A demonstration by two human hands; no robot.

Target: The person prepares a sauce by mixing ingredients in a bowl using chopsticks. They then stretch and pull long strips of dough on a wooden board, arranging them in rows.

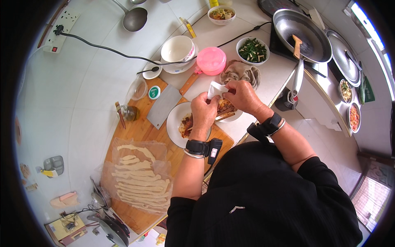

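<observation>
A small white packet or folded paper (216, 89) is pinched between my two hands. My left hand (203, 112) grips its near left side, and my right hand (243, 95) holds its right edge with thumb and finger. Below my left hand is a white plate (174, 119) with a reddish-brown seasoning mix, partly covered by the hand. Under my right hand sits a second dish (233, 117) of orange-red food with chopsticks (224, 118) across it. What the packet contains cannot be seen.
Strips of dough (139, 179) lie under plastic film on the wooden board (123, 216). A cleaver (165, 105) rests at the board's far end, beside an oil jar (131, 112). A pink lidded container (211, 60), crumpled cloth (242, 73), bowl of greens (253, 51) and wok (311, 31) stand farther back.
</observation>
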